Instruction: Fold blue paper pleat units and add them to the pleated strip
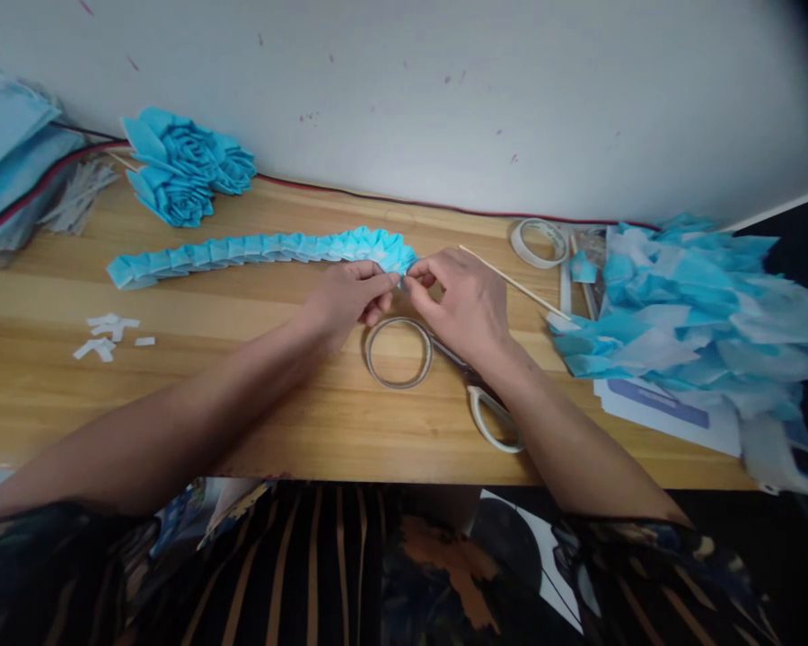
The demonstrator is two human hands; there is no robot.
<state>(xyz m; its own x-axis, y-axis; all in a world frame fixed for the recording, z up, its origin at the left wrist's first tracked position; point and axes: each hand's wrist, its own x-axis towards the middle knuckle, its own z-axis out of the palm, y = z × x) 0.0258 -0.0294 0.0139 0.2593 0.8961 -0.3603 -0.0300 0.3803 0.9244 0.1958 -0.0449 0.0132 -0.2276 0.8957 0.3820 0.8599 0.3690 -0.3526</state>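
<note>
A long strip of folded blue paper (242,251) stretches leftward across the wooden table, its right end bunched into tighter pleats. My left hand (354,296) pinches the lower edge of that right end. Close beside it, my right hand (461,296) pinches the same end, thumb and forefinger together. A thin wooden stick (515,282) slants from behind my right hand toward the right; whether the hand touches it I cannot tell. Just below my hands lies a roll of tape (399,353). Scissors (496,422) rest under my right forearm, partly hidden.
Finished blue paper roses (188,166) lie at the back left, with small white paper pieces (111,336) in front. At right are another tape roll (540,242) and a heap of blue paper (700,314). A red-black cable (390,196) runs along the wall.
</note>
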